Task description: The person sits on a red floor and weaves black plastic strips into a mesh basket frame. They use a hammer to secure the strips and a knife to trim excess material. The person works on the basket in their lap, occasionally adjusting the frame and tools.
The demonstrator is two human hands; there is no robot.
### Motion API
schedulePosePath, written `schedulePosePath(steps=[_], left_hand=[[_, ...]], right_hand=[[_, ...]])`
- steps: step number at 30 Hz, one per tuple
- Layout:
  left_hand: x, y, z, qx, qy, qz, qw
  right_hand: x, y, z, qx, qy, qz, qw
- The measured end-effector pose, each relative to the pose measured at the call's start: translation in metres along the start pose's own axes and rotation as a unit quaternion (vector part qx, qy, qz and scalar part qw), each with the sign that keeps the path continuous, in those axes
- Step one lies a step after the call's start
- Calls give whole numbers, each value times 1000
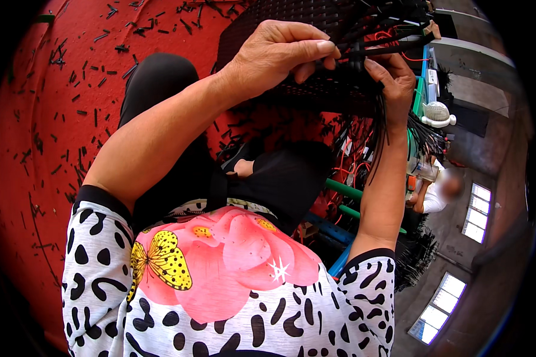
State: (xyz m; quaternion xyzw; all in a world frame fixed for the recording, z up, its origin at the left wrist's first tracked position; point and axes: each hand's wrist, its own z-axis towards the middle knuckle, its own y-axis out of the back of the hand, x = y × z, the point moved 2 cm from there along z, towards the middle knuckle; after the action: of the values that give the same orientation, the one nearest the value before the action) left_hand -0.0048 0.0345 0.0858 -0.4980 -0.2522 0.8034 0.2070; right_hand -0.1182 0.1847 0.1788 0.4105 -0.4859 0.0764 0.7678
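Observation:
A dark woven wicker piece [280, 25] made of flat black strips spans the top of the view, in front of me. My left hand [280, 55] is at its edge, thumb and fingertips pinched together on a black strip. Close by on the right, my right hand [393, 80] has its thumb and fingers closed around black strips [356, 56] at the same edge. Loose strip ends [382, 128] hang below the right hand, and others stick out above it toward the upper right. The exact strip under each fingertip is partly hidden.
Short black offcuts [122, 49] litter the red floor covering [18, 149]. Green bars [344, 189] and red cords lie right of my legs. Farther right are a white fan [437, 113], a bundle of black strips [415, 256] and a person in white [435, 193].

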Motion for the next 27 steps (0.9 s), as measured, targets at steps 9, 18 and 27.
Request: schedulePosePath(steps=[9,18,27], left_hand=[[1,0,1,6,-4,1,1000],[-1,0,1,7,4,7,1000],[8,1,5,-26,-98,41,994]], right_hand=[[0,2,0,5,2,-7,1000],[-1,3,1,6,3,-6,1000],[0,3,2,0,2,-13,1000]])
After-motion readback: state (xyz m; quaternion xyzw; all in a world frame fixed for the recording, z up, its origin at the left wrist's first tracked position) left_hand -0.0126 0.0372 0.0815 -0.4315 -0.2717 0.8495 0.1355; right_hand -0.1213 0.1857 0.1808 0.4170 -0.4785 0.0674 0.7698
